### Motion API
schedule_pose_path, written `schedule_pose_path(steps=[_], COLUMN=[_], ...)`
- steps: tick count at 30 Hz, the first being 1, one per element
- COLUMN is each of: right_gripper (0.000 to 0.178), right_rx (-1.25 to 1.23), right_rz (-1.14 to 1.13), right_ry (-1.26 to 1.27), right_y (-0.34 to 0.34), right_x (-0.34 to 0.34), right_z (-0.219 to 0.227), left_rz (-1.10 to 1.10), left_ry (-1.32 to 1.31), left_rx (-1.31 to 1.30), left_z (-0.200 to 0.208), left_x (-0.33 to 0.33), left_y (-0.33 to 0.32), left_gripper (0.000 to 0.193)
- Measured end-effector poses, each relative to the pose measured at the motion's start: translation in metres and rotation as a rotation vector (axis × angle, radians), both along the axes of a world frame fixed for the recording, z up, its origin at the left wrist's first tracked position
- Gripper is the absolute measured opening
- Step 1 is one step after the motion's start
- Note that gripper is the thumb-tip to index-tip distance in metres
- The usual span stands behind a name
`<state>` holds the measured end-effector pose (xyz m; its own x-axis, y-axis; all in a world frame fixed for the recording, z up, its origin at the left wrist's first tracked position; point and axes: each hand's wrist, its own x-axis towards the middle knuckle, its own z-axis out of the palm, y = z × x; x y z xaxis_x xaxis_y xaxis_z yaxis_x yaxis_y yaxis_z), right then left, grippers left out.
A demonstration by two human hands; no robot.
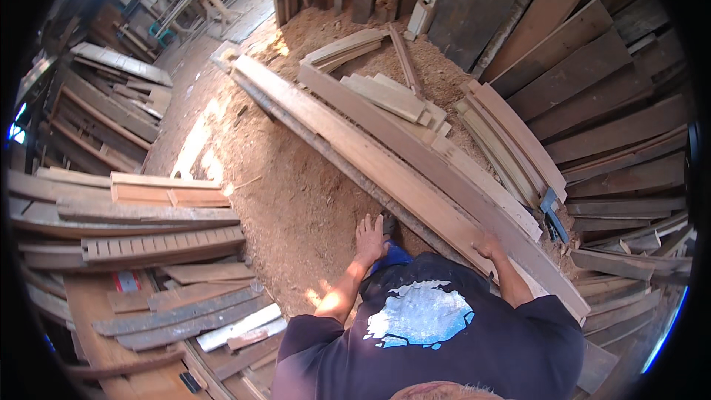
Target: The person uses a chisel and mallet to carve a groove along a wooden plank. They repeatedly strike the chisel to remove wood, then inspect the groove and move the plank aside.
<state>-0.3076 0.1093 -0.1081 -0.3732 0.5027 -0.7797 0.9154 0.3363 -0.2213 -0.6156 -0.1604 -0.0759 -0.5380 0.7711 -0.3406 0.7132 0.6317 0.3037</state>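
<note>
A long pale wooden plank runs diagonally from the upper left to the lower right, lying on a rough grey timber. Along its far side stretches a brown board. My right hand is at the near part of the pale plank, its fingers curled against the wood; their undersides are hidden. To the left of the plank, my left hand is open with its fingers spread, above something blue and the sawdust-covered ground. I see nothing in it.
Short boards lie beyond the plank. A blue-handled tool, apparently a handsaw, rests at right beside stacked strips. Planks lean along the right wall. Stacked timber fills the left side. A sawhorse stands far back.
</note>
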Motion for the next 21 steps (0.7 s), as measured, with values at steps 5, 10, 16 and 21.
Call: schedule_pose_path(steps=[5,10,16,21], right_gripper=[0.074,0.051,0.028,0.031], right_rx=[0.436,0.325,-0.264,-0.077], right_rz=[-0.479,-0.874,-1.516,-1.628], right_ry=[0.110,0.262,0.505,0.465], right_y=[-0.064,-0.119,-0.173,-0.193], right_x=[-0.035,-0.080,-0.062,-0.041], right_z=[0.021,0.016,-0.006,-0.026], left_rz=[-0.573,-1.051,-1.414,-1.380], left_ry=[0.321,0.411,0.377,0.385], left_rx=[0.051,-0.194,-0.454,-0.435], left_z=[-0.001,-0.026,0.000,-0.027], left_x=[-0.129,-0.207,-0.174,-0.145], left_y=[0.099,0.176,0.240,0.222], left_gripper=[0.091,0.094,0.143,0.145])
